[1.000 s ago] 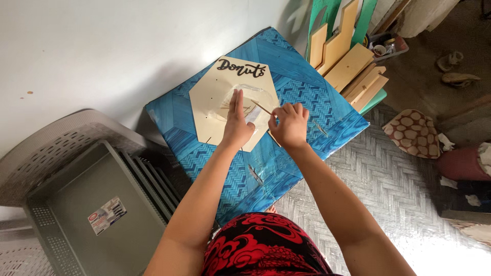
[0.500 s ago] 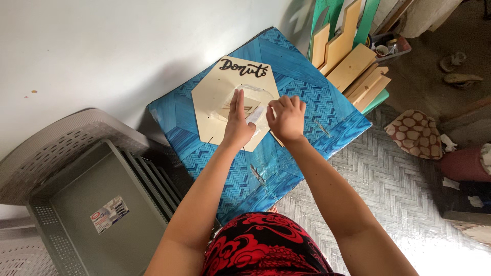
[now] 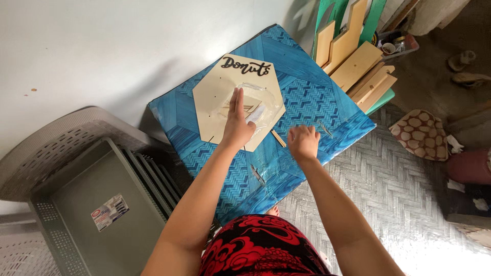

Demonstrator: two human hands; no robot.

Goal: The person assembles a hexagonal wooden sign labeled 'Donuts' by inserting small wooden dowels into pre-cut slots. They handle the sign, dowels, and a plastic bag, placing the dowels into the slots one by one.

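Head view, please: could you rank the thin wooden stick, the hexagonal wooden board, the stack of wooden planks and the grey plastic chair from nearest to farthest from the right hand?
From the right hand:
1. Thin wooden stick, just to its left on the blue table.
2. Hexagonal wooden board, farther left, under the left hand.
3. Stack of wooden planks, beyond the table, upper right.
4. Grey plastic chair, far left on the floor.

My left hand [image 3: 238,122] lies flat, fingers stretched forward, arm extended. My right hand [image 3: 303,142], just right of it, is curled loosely, knuckles up.
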